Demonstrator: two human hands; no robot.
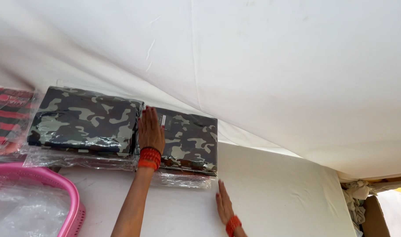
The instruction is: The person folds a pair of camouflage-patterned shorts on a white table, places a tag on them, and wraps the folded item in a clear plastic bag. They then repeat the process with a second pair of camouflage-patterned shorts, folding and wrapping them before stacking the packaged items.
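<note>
The right hand lies flat on the white-covered counter, palm down, fingers extended, grip released and grasping nothing. It rests near the front edge of the counter, just below the right corner of the nearer camouflage packet. A red bangle stack sits at its wrist.

At the front left corner, a pink plastic basket holds crumpled clear plastic.

Further in, the left hand lies flat, fingers extended, on the left part of a camouflage packet wrapped in clear film. The grip is released; the palm presses on the packet without clasping it. A red bangle stack circles this wrist. The packet rests on top of other wrapped packets.

Touching its left side stands a taller stack of camouflage packets, also film-wrapped. It blocks any leftward path for the pressed packet.

At the far left edge lies a red-and-black striped packet.

Beyond and above, a white cloth canopy slopes down to the back edge. At the right edge, a cardboard box holds bunched cloth.
</note>
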